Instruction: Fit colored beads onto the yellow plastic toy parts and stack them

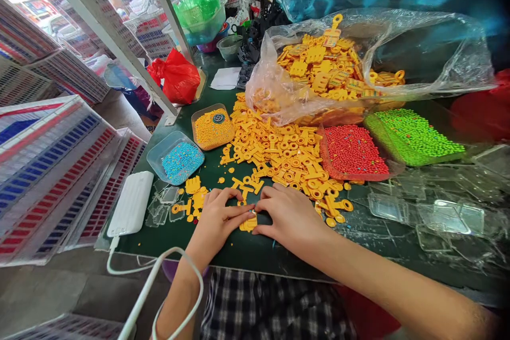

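Observation:
A small yellow plastic piece lies at the table's front, partly hidden by fingers. My left hand is closed on it from the left, fingertips pressed at its top edge. From the other side my right hand grips the same piece between thumb and curled fingers. Just beyond my hands spreads a pile of yellow plastic parts with ring ends. Loose yellow parts and several small clear plastic covers lie left of my left hand.
Trays of blue beads, orange beads, red beads and green beads ring the pile. Behind it is a clear bag of finished-looking yellow pieces. Clear covers lie right; a white power bank with a cable lies left.

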The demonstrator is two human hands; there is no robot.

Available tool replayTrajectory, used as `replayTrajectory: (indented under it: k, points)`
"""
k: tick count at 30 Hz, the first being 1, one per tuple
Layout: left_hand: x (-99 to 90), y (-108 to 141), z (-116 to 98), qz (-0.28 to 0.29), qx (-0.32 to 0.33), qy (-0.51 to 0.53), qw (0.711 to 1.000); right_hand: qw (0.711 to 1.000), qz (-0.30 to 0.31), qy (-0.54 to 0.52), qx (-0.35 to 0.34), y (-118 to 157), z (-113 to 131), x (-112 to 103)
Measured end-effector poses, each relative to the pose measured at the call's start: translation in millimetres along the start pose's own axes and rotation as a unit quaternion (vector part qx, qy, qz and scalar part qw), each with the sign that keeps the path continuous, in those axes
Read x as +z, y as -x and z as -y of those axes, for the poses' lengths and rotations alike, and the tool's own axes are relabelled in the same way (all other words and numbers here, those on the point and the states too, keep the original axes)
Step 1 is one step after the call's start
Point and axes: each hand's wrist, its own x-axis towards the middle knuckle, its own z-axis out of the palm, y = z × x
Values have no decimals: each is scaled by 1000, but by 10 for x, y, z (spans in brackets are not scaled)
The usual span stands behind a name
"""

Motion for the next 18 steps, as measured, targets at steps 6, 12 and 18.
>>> replayTrajectory:
  k: [6, 12, 18]
  points:
    - [-23, -26, 53, -50, -18, 33, 998, 1000, 15, -7, 9, -17, -1, -16]
    - [7, -3, 22, -33, 17, -3, 999, 1000, 17, -1, 10, -24, 0, -34]
    - [20, -7, 47, -14, 32, -25, 999, 1000, 14, 1, 11, -10, -7, -30]
